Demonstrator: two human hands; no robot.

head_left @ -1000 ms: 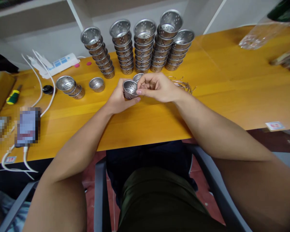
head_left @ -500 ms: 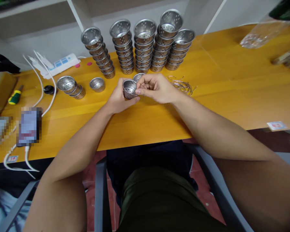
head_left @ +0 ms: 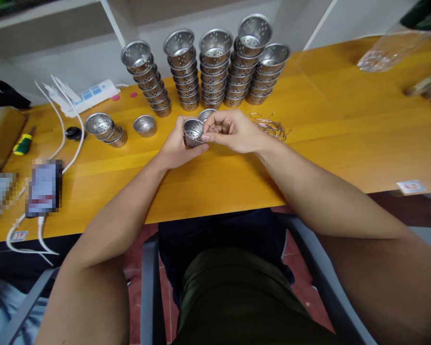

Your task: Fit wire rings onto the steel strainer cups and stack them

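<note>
The left hand [head_left: 174, 146] cups a small perforated steel strainer cup [head_left: 193, 132] just above the orange wooden table [head_left: 326, 124], fingers closed round its wall. The right hand [head_left: 233, 129] pinches at the cup's rim, fingertips pressed together. Stacks of strainer cups [head_left: 208, 67] stand behind; a wire bundle [head_left: 271, 127] lies near. No lettering is legible.

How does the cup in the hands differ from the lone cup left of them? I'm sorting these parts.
The held cup is off the table, gripped by the left hand with the right hand at its rim; the lone cup sits on the table, untouched. The held cup tilts toward the camera; the lone cup stands upright. Both are small shiny metal cups with open tops; holes show in the held one.
</note>
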